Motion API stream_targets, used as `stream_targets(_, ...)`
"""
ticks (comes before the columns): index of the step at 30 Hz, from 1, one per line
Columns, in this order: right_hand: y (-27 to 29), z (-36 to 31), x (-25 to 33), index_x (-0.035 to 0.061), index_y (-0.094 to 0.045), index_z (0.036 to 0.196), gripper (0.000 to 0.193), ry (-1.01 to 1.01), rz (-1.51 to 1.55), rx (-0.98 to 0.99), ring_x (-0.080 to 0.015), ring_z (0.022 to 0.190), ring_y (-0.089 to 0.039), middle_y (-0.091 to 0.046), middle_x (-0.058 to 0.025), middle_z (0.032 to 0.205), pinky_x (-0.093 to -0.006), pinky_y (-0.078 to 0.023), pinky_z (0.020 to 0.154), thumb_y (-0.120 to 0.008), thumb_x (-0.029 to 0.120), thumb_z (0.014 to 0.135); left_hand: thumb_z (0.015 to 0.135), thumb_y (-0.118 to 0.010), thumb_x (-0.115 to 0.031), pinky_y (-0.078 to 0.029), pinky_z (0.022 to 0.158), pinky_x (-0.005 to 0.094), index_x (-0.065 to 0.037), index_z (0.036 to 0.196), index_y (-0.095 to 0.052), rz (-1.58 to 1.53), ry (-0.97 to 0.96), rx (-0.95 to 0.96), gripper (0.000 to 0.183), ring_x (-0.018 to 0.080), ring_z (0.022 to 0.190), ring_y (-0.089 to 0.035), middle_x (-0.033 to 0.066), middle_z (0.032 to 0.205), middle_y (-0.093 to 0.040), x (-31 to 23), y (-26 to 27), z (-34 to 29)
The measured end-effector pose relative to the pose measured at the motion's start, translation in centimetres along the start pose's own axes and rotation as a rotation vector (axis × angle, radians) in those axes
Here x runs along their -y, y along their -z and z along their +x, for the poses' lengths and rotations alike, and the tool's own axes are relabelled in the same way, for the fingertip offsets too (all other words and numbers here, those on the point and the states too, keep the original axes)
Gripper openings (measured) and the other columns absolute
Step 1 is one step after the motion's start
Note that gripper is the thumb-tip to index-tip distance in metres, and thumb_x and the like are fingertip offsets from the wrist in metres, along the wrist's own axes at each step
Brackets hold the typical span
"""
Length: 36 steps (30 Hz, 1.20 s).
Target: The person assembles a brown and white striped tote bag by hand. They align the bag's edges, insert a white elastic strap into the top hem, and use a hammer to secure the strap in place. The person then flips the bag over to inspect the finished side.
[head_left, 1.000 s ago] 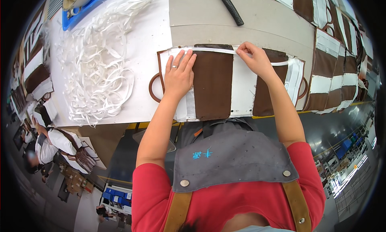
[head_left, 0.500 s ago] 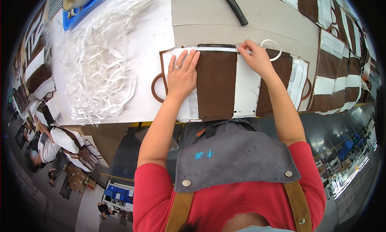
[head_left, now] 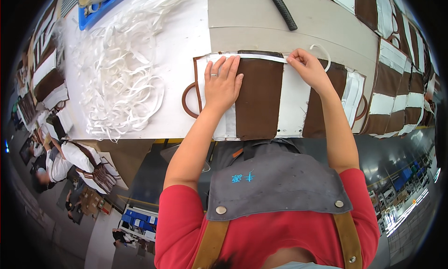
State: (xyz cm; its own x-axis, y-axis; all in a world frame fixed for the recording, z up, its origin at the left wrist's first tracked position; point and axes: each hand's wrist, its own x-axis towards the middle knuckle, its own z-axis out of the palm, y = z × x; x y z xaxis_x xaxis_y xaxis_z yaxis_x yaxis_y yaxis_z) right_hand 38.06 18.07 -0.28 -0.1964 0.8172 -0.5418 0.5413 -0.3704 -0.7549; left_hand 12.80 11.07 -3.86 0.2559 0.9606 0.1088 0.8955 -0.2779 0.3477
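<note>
A brown-and-white striped fabric panel (head_left: 259, 99) lies flat in front of me, with a brown loop handle (head_left: 186, 100) at its left side and another (head_left: 361, 108) at its right. Along its far edge runs a narrow white tape (head_left: 263, 58). My left hand (head_left: 221, 85) rests flat on the panel's left part, fingertips on the tape and thumb out to the side. Between thumb and fingertips, my right hand (head_left: 308, 71) pinches the tape farther right. The tape's loose end curls up beyond that hand.
A tangled heap of white tape (head_left: 121, 82) covers the table's left part. Behind it stands a blue tray (head_left: 95, 17). A black textured handle (head_left: 282, 10) lies at the far side. More striped panels (head_left: 387, 87) are piled at right. People work in the left background.
The scene has shifted slightly right in view. My left thumb has spread from the fingers. The tape near my right hand now slants a little nearer me, and its loose curl has changed shape.
</note>
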Motion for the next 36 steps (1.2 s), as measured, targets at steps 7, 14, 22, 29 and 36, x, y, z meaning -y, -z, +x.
stream_targets(7,-1.8,-2.9,5.8,0.0005,-0.056,0.086,0.013,0.277,-0.067,0.045,-0.0208,0.075,-0.058,-0.06,-0.0087,0.078,-0.0302,-0.047,0.066,-0.059,0.013,0.086,0.087,-0.056,-0.022,-0.027,0.107,0.0418,-0.009,0.127,-0.05,-0.03,-0.039,0.01,0.042,0.0221,0.125,-0.042,0.0039,0.129,-0.05,1.1,0.5,-0.3)
stream_targets(14,-0.3,-3.0,5.8,0.001,-0.057,0.091,0.013,0.173,-0.024,0.053,-0.0138,0.073,-0.057,-0.059,-0.0051,0.076,-0.0274,-0.048,0.068,-0.056,0.014,0.089,0.087,-0.056,-0.024,-0.028,0.106,0.0404,-0.012,0.127,-0.052,0.045,-0.033,0.01,0.042,0.0209,0.123,-0.043,0.0029,0.128,-0.051,1.0,0.6,-0.1)
stream_targets(22,0.4,-0.1,0.3,0.0014,-0.057,0.088,0.019,0.029,-0.148,-0.042,-0.0184,0.071,-0.055,-0.059,-0.0069,0.073,-0.0294,-0.045,0.069,-0.057,0.021,0.087,0.088,-0.058,-0.028,-0.029,0.1,0.0409,-0.024,0.128,-0.054,0.11,-0.06,0.021,0.041,0.0217,0.115,-0.045,0.0031,0.119,-0.052,0.5,0.6,0.7)
stream_targets(29,0.1,0.0,0.4,0.0007,-0.058,0.088,0.02,0.02,-0.121,-0.041,-0.0222,0.075,-0.057,-0.062,-0.0094,0.078,-0.0328,-0.046,0.074,-0.057,0.02,0.087,0.086,-0.061,-0.031,-0.029,0.097,0.0401,-0.028,0.126,-0.056,0.153,-0.092,0.026,0.04,0.0222,0.111,-0.045,0.0025,0.116,-0.05,0.6,0.7,1.1)
stream_targets(36,-0.1,0.2,-0.2,0.0006,-0.057,0.087,0.019,0.056,-0.128,-0.066,-0.0251,0.078,-0.059,-0.063,-0.0112,0.081,-0.0344,-0.047,0.075,-0.057,0.02,0.086,0.085,-0.061,-0.031,-0.022,0.103,0.0417,-0.022,0.126,-0.055,0.186,-0.094,0.037,0.042,0.0223,0.116,-0.042,0.0023,0.119,-0.049,0.0,0.8,1.4)
